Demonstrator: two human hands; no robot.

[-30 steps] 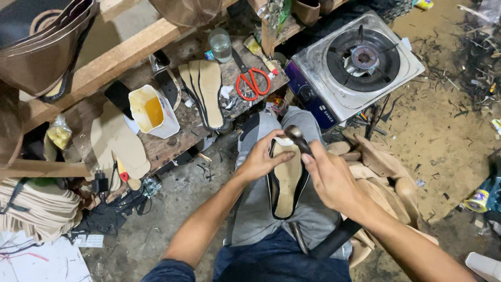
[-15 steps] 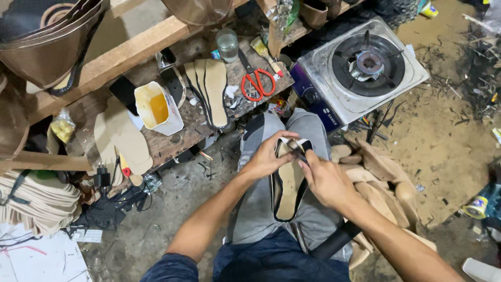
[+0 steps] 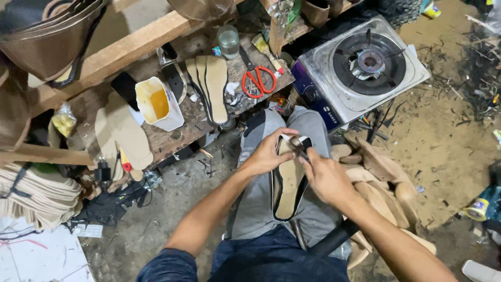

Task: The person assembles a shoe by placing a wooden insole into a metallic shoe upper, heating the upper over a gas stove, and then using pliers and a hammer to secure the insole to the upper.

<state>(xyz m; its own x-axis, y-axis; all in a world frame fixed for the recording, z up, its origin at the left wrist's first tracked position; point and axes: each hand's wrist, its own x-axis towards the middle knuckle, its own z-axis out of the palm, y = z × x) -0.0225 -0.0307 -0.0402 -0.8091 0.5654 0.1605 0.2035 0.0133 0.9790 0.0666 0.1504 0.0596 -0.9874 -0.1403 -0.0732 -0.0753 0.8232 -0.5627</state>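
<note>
Since a second ago: right hand (image 3: 326,177) has dropped from a raised spot down to the toe end of the shoe, and the tool head is now pressed right at the edge. Left hand (image 3: 269,151) hardly budged.

Head view, shoe: tan insole with a black rim, the shoe sole (image 3: 289,183) lies bottom-up on the person's lap, toe pointing away, just under both sets of fingers.

Head view, left fingers: clenched around the toe end, pinching the white bit of upper against the sole.

Head view, right fingers: wrapped tight on a small dark metal tool (image 3: 298,146), its head touching the toe edge, right between the two hands.

Head view, beyond the fingers: bench (image 3: 172,133) with red-handled scissors (image 3: 258,81), a white glue tub (image 3: 156,104), spare insoles (image 3: 211,86) and a glass jar; gas stove (image 3: 365,65) off to the right; wooden lasts (image 3: 376,172) on the floor just beside the right wrist.

Step, my guess: pulling and tacking the upper over the toe.

Next move, I reckon: needs a firm left pinch while the tool shifts along the rim, bit by bit.
</note>
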